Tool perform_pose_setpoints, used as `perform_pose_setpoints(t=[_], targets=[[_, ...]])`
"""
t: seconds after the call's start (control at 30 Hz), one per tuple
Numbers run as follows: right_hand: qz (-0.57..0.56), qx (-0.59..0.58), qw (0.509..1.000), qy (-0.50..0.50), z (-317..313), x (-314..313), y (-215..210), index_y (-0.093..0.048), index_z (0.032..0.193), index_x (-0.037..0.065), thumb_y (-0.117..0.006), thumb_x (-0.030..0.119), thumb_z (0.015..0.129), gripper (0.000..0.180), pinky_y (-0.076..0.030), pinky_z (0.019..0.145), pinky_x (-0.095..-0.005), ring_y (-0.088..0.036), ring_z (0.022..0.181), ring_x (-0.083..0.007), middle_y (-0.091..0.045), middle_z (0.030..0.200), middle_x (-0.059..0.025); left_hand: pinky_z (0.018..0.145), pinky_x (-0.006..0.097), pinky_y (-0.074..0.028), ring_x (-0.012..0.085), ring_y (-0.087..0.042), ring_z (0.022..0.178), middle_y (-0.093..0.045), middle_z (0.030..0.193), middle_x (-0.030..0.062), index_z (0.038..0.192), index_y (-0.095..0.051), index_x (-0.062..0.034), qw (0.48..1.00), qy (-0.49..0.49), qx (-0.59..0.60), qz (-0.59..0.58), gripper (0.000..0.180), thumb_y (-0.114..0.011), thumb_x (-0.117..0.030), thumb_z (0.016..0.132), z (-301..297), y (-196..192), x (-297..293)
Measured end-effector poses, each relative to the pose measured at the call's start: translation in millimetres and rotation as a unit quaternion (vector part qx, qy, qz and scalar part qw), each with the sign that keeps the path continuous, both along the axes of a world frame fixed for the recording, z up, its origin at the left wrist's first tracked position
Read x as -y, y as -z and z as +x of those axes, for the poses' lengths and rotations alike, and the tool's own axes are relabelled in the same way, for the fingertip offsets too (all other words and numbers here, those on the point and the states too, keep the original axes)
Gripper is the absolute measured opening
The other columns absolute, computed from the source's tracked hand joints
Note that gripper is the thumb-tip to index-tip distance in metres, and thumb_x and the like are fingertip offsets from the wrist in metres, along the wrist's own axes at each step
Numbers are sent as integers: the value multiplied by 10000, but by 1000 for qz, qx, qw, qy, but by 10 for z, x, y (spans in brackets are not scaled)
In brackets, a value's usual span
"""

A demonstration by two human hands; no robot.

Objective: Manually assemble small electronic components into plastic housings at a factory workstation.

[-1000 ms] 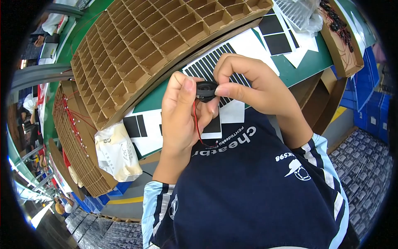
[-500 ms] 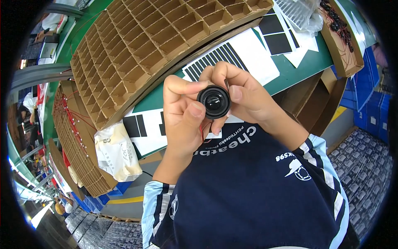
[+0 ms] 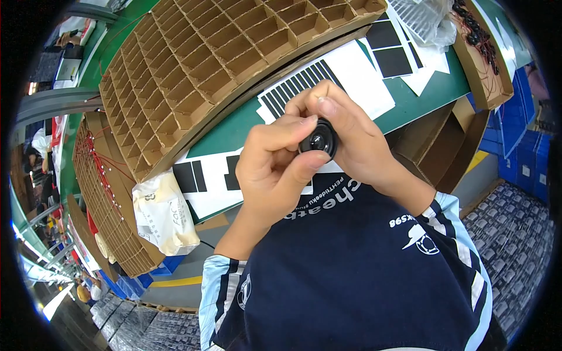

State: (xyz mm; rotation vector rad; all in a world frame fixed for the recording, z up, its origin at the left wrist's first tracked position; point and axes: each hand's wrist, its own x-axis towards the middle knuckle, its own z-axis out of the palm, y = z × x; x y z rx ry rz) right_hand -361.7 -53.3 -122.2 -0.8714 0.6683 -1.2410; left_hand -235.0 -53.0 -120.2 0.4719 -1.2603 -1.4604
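– Counting hands first: how many?
– Finding two, both bare: one left hand (image 3: 266,167), one right hand (image 3: 363,146).
– And parts between them?
– Making out just one, a round black part (image 3: 319,139) with a shiny dome, held up mid-scene between both hands.
– Describe the left grip.
– Pinching the part from the left, thumb on the near rim and forefinger on the far rim, parted only by its width.
– And the right?
– Curling close along the part's right side, thumb and forefinger tips drawn nearly together by the far rim. Cannot tell whether pinching anything small there.
– Now number the surroundings.
– Noting at least two divided cardboard trays: a large divided tray (image 3: 219,73) beyond the hands, toward far left, and a second tray (image 3: 108,216) farther left, with red wires (image 3: 96,152) across it. Also adding one pale wrapped package (image 3: 167,216), left of the left hand, and one open cardboard box (image 3: 497,96) at far right, holding dark wired pieces (image 3: 477,41), too tangled for counting.
– And paper?
– Seeing black-striped sheets (image 3: 293,88) just beyond the hands, on the green table (image 3: 436,99); overlapping, hence hard to number.
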Motion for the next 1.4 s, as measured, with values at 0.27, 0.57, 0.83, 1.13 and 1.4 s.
perform_pose_setpoints(t=[0.27,0.57,0.83,1.13,1.4], targets=[[36,10,997,-64,-48,81,-13,-457,830,50,-329,319,913,309,-376,667,-212,-442,718,-67,-446,759,-1,649,190,-415,103,-518,761,-525,929,147,1111,-197,-61,991,64,-34,109,519,-582,-2,768,-24,-9,1],[-72,-83,987,-119,-139,141,-129,-504,792,17,-365,291,888,322,-372,715,-245,-467,775,-120,-509,844,-52,635,177,-443,129,-529,820,-395,1065,150,1166,-173,-75,989,83,-29,117,643,-623,23,717,64,21,41],[34,-25,993,-113,-147,97,-100,-506,732,14,-322,365,906,433,-419,451,-162,-496,501,-68,-513,669,-43,616,196,-455,118,-500,796,-393,1112,144,1126,-287,-44,979,105,-87,152,437,-561,-39,785,-73,28,105],[-142,-156,976,49,26,-1,39,-514,957,-30,-297,337,911,428,-340,761,-319,-452,789,-206,-488,771,-83,616,169,-399,54,-473,712,-502,861,36,979,-433,-36,988,-60,83,113,181,-405,-194,895,-231,-141,20],[-92,-147,983,-68,-65,78,-58,-455,952,14,-300,409,895,428,-373,764,-313,-493,855,-196,-452,846,-88,329,167,-228,43,-337,417,-480,738,22,1092,-409,-84,957,-87,105,254,326,-316,-337,908,-247,-180,133]])
